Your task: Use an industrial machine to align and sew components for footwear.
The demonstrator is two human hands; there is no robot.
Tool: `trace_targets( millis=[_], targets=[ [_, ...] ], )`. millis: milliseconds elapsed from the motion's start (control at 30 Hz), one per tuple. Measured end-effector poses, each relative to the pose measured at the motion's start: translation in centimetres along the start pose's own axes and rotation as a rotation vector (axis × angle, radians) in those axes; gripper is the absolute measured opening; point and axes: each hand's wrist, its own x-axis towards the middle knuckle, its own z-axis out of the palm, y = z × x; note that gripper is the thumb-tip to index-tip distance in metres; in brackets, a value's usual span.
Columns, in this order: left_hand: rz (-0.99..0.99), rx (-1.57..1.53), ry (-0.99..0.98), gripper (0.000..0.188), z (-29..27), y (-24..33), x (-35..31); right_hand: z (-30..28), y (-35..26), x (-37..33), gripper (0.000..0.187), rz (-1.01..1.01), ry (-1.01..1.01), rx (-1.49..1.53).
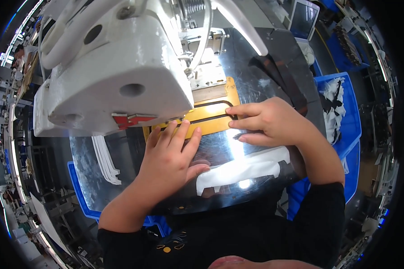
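A yellow plate [209,112] with dark slots lies under the head of a white sewing machine [116,85]. My left hand [171,150] rests with its fingertips on the plate's near left edge, fingers spread and thumb out to the side. At the plate's right end my right hand [265,122] touches the edge with its fingertips, its fingers stretched out and apart. Neither hand holds anything that I can see. White cut fabric pieces [242,171] lie on the shiny metal table [274,85] just nearer to me than the plate. The machine head hides the plate's left part.
A stack of white strips [106,159] lies at the table's left. Blue bins stand beside the table; the right one [352,112] holds white and dark scraps. Dark strips [280,78] lie at the far right, and a screen [304,19] stands behind them.
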Motion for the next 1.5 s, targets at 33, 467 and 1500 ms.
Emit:
trace_targets(
  millis=[33,467,1500],
  targets=[
    [0.003,0.005,0.003,0.082,0.0,0.0,0.0,0.0,-0.2,0.1,0.033,-0.004,-0.003,0.001],
    [0.031,-0.06,-0.013,0.075,1.0,0.4,0.3,-0.8,-1.2,-0.1,0.029,0.021,0.0,-0.146],
    [-0.047,-0.025,0.099,0.069,1.1,0.1,0.3,-1.8,1.5,0.0,0.039,0.238,0.077,-0.22]
  ],
)
